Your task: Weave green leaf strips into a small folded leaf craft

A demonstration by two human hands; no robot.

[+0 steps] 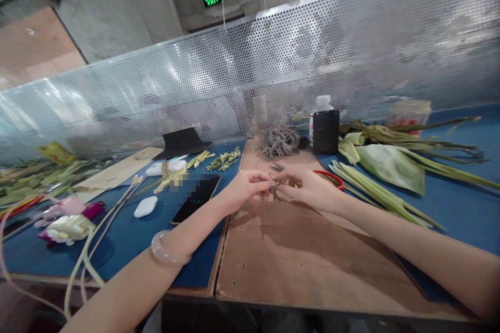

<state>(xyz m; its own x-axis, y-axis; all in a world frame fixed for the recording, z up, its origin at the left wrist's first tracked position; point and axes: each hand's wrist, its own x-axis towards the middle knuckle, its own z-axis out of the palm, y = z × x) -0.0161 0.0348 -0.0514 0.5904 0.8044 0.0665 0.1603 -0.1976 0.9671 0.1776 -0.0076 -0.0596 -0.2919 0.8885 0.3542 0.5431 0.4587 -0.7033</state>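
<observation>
My left hand (250, 187) and my right hand (300, 185) meet above the wooden board (297, 260). Between their fingertips is a small green plant piece (275, 196), and both hands pinch at it. Its upper part is hidden by the fingers. Scissors with red handles (332, 176) lie behind my right hand, their blades (276, 167) pointing left. Past the hands sits a tangled heap of grey cord (279, 144). Right of my right hand are split green leaf strips (375, 192).
A phone (196, 200) and a white case (146, 207) lie left on the blue mat (128, 249). A bottle (323, 102) stands behind a black object (325, 132). Broad leaves (394, 166) lie right; a perforated metal screen (219, 72) runs behind.
</observation>
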